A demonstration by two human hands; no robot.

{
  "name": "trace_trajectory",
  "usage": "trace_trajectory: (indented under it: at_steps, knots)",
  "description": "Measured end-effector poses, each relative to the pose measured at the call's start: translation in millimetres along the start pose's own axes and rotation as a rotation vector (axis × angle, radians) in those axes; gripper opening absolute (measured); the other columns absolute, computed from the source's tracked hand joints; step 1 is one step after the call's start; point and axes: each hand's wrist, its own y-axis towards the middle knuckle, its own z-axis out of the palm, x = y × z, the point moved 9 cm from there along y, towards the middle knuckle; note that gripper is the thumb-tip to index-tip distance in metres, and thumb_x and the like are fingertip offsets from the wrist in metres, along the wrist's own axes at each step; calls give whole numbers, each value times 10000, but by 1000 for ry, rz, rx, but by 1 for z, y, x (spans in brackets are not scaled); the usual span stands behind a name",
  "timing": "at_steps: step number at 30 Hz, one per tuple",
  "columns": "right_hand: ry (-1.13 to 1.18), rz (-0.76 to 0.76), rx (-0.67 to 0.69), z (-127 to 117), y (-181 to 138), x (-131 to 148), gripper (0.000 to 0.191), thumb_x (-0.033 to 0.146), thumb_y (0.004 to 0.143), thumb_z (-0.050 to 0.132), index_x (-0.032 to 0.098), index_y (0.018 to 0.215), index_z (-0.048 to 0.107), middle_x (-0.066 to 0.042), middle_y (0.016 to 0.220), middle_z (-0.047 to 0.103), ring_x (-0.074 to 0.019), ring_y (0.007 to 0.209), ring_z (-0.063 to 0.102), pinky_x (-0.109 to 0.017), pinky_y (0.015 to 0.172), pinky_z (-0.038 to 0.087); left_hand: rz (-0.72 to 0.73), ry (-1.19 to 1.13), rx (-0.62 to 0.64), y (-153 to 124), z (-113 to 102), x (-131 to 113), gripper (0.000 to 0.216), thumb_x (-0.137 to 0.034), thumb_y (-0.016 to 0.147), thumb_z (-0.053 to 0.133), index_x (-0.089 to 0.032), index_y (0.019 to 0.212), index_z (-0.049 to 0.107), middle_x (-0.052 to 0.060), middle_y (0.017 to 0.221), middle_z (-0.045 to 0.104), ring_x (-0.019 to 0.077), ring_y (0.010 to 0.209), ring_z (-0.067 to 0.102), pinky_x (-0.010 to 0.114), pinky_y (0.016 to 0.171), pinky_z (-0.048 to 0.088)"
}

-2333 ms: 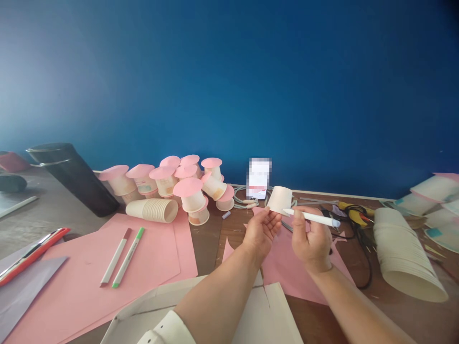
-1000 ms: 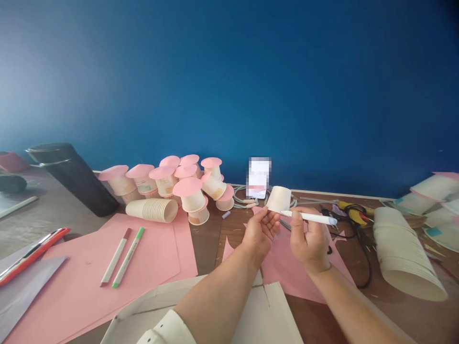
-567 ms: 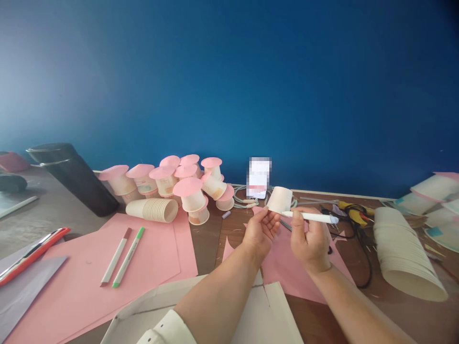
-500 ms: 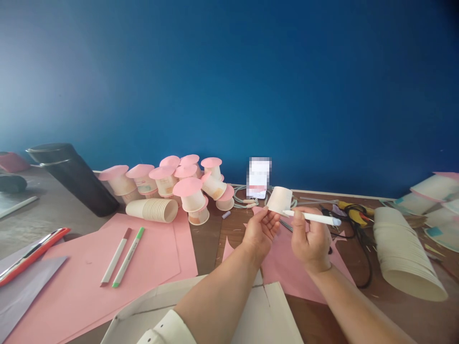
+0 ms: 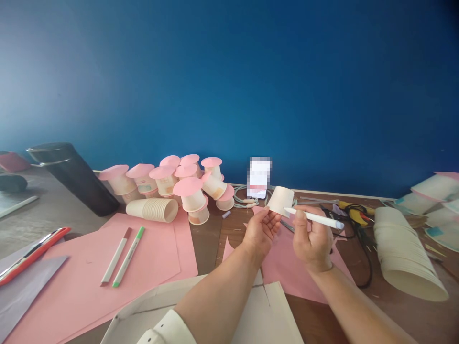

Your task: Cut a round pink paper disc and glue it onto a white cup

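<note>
My left hand [image 5: 263, 229] grips a small white paper cup [image 5: 280, 199] by its lower rim, the cup upside down and slightly tilted. Between the fingers of my right hand [image 5: 313, 236] is a white marker [image 5: 317, 218] with a pale blue end. Its tip points left and meets the cup's side low down, or comes very close to it; I cannot tell which. Pink paper [image 5: 301, 272] lies on the table beneath both hands. A dark slim tool, partly hidden, shows just under the cup.
Paper cups with pink tops [image 5: 188, 188] stand at the back left, near a black flask [image 5: 77, 181]. Nested cups [image 5: 401, 253] lie at right beside black cable [image 5: 369, 267]. Two markers [image 5: 128, 257] and a red cutter [image 5: 34, 255] lie left. A phone [image 5: 258, 177] leans on the wall.
The cup and the marker have shifted slightly to the right, along with my right hand. My left hand keeps its hold and has barely moved.
</note>
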Motion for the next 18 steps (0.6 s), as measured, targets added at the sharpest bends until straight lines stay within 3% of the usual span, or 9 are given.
trace_trajectory:
  at_steps: [18]
  knots:
    - [-49,-98,16,2,4,13,96,178,905,503,163,947,587,-95,854,641,-225,815,614,-367,750,491,66,93,52,-5,8,-4,132,-228,792,665,-97,791,647,48,726,650,108,678,652,183,591,491]
